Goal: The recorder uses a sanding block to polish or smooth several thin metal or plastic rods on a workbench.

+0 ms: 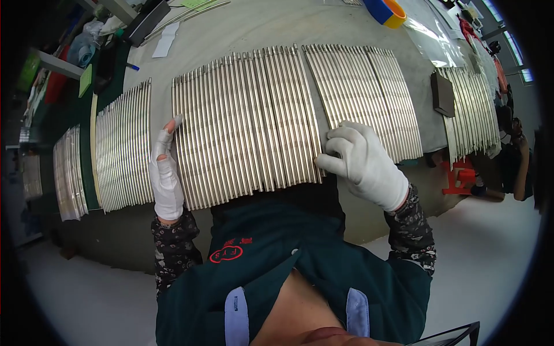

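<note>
Steel rods in flat rows, a gloved hand at each side of the middle row.

Five rows of metal rods lie along the bench [254, 29], their long axes running from the near edge to the far one. The left hand [165, 173] rests flat and open, fingers extended, against the left flank of the middle row [245, 127], gripping nothing. The right hand [360, 161] curls loosely at that row's right near corner, fingertips on the rod ends.
</note>
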### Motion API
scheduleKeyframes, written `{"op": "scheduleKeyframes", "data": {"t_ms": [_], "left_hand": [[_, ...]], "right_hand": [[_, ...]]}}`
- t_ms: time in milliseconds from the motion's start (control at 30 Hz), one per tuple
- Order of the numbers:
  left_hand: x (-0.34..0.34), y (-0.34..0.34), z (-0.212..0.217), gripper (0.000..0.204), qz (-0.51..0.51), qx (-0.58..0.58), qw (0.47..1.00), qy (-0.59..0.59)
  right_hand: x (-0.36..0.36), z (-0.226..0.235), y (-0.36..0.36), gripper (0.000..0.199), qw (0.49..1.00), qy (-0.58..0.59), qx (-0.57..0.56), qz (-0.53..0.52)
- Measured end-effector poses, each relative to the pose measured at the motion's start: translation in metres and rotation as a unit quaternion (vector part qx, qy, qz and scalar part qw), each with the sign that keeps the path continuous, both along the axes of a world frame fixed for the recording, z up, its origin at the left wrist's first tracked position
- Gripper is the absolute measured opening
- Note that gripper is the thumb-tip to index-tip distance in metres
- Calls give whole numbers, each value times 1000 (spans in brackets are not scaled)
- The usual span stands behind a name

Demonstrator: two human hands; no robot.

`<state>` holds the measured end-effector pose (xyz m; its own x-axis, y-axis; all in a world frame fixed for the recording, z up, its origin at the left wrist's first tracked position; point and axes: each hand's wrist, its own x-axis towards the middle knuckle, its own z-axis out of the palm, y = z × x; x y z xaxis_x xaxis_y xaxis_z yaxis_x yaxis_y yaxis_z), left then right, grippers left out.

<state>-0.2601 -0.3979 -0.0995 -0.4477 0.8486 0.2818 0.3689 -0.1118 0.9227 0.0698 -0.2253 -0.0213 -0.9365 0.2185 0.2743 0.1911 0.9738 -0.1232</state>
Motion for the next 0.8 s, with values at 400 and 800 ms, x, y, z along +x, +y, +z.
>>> {"op": "scheduleKeyframes", "data": {"t_ms": [400,800], "left_hand": [[-9,-7,1,80,-6,4,1000,-15],[-21,-18,-1,82,-6,14,999,-47]], "right_hand": [[-23,0,-13,39,999,-36,-24,16],[-51,2,-28,25,999,-17,-21,31]]}}
